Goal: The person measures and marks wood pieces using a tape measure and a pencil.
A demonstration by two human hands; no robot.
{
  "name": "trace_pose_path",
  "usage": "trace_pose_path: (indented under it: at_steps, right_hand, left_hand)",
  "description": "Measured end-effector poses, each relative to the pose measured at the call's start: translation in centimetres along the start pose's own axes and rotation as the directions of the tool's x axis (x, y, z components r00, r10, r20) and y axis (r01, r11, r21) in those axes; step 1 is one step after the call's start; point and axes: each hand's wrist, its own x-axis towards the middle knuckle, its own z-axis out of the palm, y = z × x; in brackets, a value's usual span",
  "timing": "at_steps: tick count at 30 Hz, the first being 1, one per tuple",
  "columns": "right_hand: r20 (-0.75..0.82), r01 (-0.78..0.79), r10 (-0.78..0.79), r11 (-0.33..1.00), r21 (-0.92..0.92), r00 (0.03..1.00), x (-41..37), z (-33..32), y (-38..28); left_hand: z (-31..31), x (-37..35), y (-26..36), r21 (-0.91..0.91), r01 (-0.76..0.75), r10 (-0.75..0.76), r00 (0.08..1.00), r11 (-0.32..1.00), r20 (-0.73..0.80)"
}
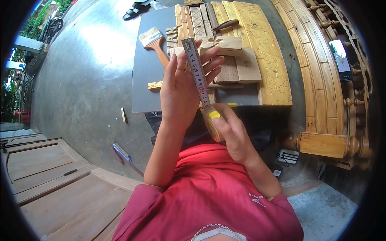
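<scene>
A tape measure [210, 125] with a yellow button is gripped in my right hand [233, 136], the thumb on the button. Its metal blade [197, 74], marked with numbers, reaches out across the palm of my left hand [181, 90]. That hand is turned palm up with its fingers spread and does not close round the blade. Just beyond my fingers lie carved wooden blocks [249, 66] on a grey board [146, 94]. Left of my fingertips is a paintbrush [155, 40] with an orange-brown handle. A dark-handled tool [225, 25] rests among the wood pieces.
A yellow carved plank [270, 52] lies at the board's right. Further right stands a wooden slatted bench [321, 88] with a phone [341, 60] on it. Wooden panels [52, 160] are at lower left. Tools [122, 152] lie on the floor, and a sandal [136, 10] is at the top.
</scene>
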Motion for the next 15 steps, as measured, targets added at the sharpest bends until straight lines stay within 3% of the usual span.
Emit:
trace_pose_path:
  at_steps: [8,11,15]
  right_hand:
    - [0.003,-0.003,0.003,1.000,-0.009,1.000,0.0,-0.1,0.4]
    - [-0.123,0.110,-0.079,0.957,0.269,0.989,-0.6,0.3,1.7]
    - [-0.140,0.117,-0.079,0.950,0.289,0.987,-0.7,-0.6,0.8]
  left_hand:
    - [-0.6,0.0,-0.1,-0.016,-0.003,0.004,1.000,1.000,0.006]
    - [-2.2,0.1,0.0,-0.086,0.045,-0.043,0.999,0.995,0.022]
    - [-0.7,0.3,-0.4,0.035,-0.025,0.032,0.976,0.999,-0.217]
